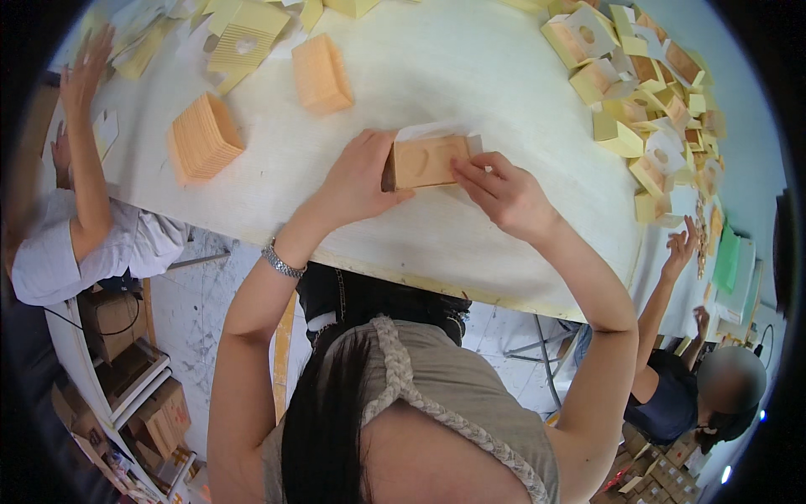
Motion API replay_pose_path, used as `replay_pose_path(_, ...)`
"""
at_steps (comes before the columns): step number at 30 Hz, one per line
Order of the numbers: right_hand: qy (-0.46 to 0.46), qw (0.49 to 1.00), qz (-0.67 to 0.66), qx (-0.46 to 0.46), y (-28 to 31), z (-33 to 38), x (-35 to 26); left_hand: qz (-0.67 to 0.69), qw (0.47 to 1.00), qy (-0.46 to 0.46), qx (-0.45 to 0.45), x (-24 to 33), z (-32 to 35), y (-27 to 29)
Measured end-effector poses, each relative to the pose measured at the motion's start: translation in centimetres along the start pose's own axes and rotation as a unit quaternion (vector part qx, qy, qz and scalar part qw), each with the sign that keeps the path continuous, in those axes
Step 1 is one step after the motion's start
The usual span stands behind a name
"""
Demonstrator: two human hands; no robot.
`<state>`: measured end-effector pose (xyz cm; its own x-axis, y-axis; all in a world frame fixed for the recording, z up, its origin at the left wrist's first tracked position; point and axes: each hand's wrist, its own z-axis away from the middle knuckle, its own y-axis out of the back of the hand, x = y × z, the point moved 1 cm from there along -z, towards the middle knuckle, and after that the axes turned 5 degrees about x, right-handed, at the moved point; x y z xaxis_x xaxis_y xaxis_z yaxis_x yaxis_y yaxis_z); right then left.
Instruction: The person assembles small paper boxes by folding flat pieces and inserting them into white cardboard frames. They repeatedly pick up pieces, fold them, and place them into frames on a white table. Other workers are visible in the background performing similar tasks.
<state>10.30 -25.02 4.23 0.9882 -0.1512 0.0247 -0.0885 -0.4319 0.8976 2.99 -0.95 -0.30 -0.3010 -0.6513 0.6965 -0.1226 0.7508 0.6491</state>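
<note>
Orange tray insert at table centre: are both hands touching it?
Touching. The head view shows the left hand gripping the left end of the orange tray insert, and the right hand's fingers pressing on its right edge.

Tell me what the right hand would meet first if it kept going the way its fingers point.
The right hand points up and left, with fingertips already on the tan box that the left hand grips. Beyond it lies bare table, probably then the orange stack.

Two orange stacks (205,137); one held box (428,161).
</note>
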Motion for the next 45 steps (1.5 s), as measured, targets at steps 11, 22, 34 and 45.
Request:
replay_pose_path(11,-0.067,0.989,-0.117,0.053,-2.3,2.2,-0.6,-0.039,0.969,-0.070,0.234,2.4,0.8,-0.8)
replay_pose_path(22,-0.451,0.811,-0.349,0.126,-3.9,1.1,-0.4,-0.211,0.971,-0.111,-0.009,6.4,-3.2,-1.2)
replay_pose_path(34,-0.400,0.841,-0.325,0.164,-4.2,1.5,-1.0,-0.322,0.933,-0.129,-0.098,7.1,-3.1,0.0)
replay_pose_path(45,-0.382,0.851,-0.297,0.202,-5.4,1.9,-1.5,-0.342,0.908,-0.184,-0.159,7.6,-3.0,-0.1)
